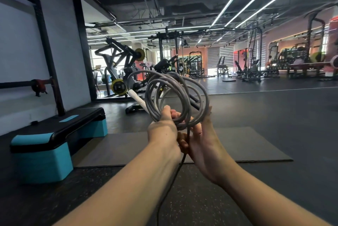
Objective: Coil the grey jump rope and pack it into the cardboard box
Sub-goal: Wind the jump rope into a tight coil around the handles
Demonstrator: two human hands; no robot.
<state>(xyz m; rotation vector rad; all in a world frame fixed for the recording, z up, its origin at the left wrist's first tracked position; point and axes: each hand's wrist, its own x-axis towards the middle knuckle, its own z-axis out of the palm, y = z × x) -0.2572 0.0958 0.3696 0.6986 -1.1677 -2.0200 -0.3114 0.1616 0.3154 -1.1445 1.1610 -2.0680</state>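
Fingers [171, 114] of the left hand [162, 132]: curled tight around the gathered bottom of the grey jump rope [180, 94], coiled in several upright loops at chest height. Right hand [203, 139]: palm up, fingers loosely cupping the same bundle just beside the left. White handle [137, 98]: projecting left from the coil. Loose rope tail [175, 174]: hanging between the forearms. Below: grey floor mat [247, 145]; teal step platform [45, 154] at left.
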